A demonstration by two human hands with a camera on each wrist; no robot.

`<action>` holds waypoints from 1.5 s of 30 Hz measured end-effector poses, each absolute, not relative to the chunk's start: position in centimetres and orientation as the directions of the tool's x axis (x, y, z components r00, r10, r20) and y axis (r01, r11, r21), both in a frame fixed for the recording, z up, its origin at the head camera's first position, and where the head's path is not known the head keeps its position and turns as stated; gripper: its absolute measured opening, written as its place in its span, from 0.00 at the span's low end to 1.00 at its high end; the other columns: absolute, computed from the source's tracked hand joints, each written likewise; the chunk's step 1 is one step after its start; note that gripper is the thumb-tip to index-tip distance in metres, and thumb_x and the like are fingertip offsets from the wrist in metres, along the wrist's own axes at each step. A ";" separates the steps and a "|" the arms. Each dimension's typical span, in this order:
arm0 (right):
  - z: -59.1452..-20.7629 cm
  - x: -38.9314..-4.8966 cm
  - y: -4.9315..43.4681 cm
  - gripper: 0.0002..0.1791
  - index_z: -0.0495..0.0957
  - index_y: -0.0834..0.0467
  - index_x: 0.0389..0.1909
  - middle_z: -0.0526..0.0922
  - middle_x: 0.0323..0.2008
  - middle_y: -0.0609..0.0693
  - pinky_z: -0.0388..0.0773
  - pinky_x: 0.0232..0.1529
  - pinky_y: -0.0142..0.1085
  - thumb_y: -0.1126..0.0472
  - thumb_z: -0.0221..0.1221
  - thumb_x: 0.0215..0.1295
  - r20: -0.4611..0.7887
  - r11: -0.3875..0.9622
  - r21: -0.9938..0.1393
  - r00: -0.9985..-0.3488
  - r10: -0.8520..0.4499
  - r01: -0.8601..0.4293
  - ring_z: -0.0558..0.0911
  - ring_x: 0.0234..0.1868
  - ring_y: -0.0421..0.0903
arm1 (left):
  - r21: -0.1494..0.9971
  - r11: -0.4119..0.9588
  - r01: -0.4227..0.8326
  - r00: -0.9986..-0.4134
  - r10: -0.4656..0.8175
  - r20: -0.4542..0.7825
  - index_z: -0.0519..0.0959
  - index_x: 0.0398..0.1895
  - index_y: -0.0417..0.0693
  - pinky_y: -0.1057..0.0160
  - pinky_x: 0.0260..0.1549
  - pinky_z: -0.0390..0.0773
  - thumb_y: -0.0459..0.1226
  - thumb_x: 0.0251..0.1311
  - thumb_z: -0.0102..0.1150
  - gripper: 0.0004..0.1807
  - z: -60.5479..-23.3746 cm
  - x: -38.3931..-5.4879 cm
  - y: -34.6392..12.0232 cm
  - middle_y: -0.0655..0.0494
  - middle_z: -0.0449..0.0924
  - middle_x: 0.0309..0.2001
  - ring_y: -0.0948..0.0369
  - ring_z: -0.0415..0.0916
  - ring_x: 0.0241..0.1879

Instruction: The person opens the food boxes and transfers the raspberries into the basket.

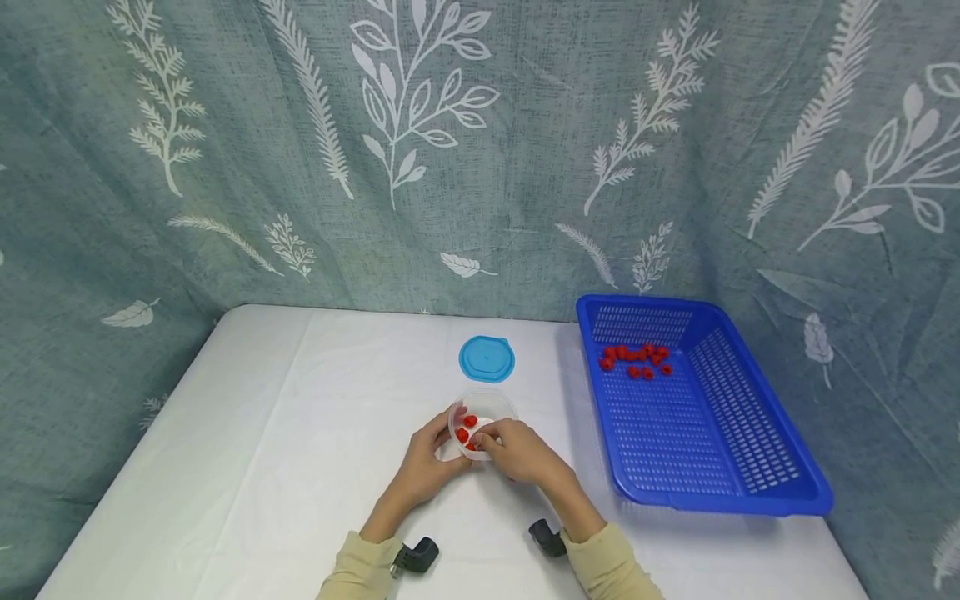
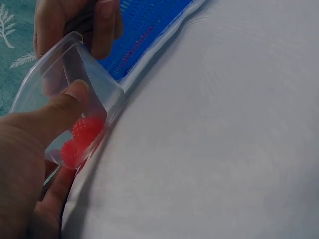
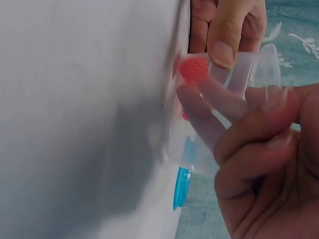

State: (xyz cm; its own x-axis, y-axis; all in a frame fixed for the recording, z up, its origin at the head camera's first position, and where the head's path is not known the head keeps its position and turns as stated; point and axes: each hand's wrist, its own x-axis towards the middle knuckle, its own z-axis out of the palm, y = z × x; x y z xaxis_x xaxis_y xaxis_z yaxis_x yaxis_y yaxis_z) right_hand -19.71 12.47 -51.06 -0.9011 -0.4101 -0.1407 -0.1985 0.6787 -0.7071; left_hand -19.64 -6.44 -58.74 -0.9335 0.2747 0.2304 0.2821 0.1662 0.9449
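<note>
A clear plastic container (image 1: 504, 403) stands on the white table with several red raspberries (image 1: 470, 421) in it. My left hand (image 1: 426, 467) grips its left side, thumb at the near wall and fingers round the far side. From the right, my right hand (image 1: 517, 450) reaches over the rim, its fingertips down inside beside the raspberries. In the right wrist view, two of its fingers (image 3: 202, 117) show through the plastic, close under a raspberry (image 3: 193, 69). Whether they pinch one is hidden. Raspberries (image 2: 87, 129) lie low in the container in the left wrist view.
A blue round lid (image 1: 487, 359) lies just beyond the container. To the right stands a large blue slotted basket (image 1: 660, 442), with several raspberries (image 1: 632, 356) in its far part. Behind the table hangs a green leaf-patterned cloth (image 1: 525, 167).
</note>
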 end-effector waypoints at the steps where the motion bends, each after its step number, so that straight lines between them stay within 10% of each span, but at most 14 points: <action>1: -51.1 -19.7 12.4 0.15 0.86 0.63 0.45 0.79 0.22 0.48 0.69 0.14 0.31 0.58 0.53 0.77 -0.135 0.672 -0.714 -0.905 -0.404 -0.194 0.70 0.14 0.39 | 0.946 0.165 0.280 -0.934 0.274 0.229 0.64 0.76 0.39 0.62 0.69 0.70 0.29 0.52 0.75 0.46 -58.7 -19.6 -6.4 0.44 0.69 0.72 0.50 0.68 0.71; 6: -51.3 -19.6 12.1 0.14 0.85 0.63 0.46 0.86 0.40 0.55 0.72 0.17 0.31 0.58 0.57 0.74 -0.132 0.652 -0.746 -0.928 -0.348 -0.139 0.72 0.14 0.39 | 0.946 0.147 0.290 -0.929 0.279 0.241 0.64 0.76 0.39 0.60 0.69 0.70 0.29 0.53 0.75 0.46 -58.7 -19.6 -6.4 0.44 0.69 0.72 0.49 0.68 0.71; 16: -51.3 -19.3 12.1 0.15 0.85 0.62 0.46 0.82 0.23 0.52 0.67 0.13 0.29 0.56 0.57 0.74 -0.203 0.671 -0.737 -0.919 -0.338 -0.085 0.75 0.10 0.42 | 0.958 0.114 0.265 -0.934 0.275 0.226 0.64 0.76 0.41 0.58 0.69 0.70 0.30 0.53 0.76 0.46 -59.3 -19.3 -6.5 0.44 0.70 0.72 0.49 0.69 0.71; 27: -51.2 -19.8 11.9 0.06 0.82 0.60 0.35 0.84 0.29 0.50 0.74 0.16 0.31 0.61 0.63 0.69 -0.213 0.587 -0.809 -0.922 -0.323 -0.018 0.75 0.11 0.40 | 0.932 0.117 0.343 -0.919 0.250 0.306 0.65 0.73 0.31 0.51 0.67 0.72 0.22 0.49 0.74 0.45 -58.4 -19.2 -6.2 0.35 0.71 0.69 0.42 0.69 0.69; 45: -51.7 -19.7 12.2 0.10 0.85 0.65 0.46 0.87 0.45 0.60 0.74 0.15 0.30 0.64 0.63 0.69 -0.109 0.479 -0.876 -0.945 -0.310 -0.056 0.72 0.10 0.39 | 0.932 0.087 0.352 -0.913 0.249 0.322 0.68 0.70 0.29 0.49 0.67 0.72 0.22 0.50 0.73 0.41 -56.9 -18.8 -6.4 0.33 0.72 0.67 0.41 0.69 0.69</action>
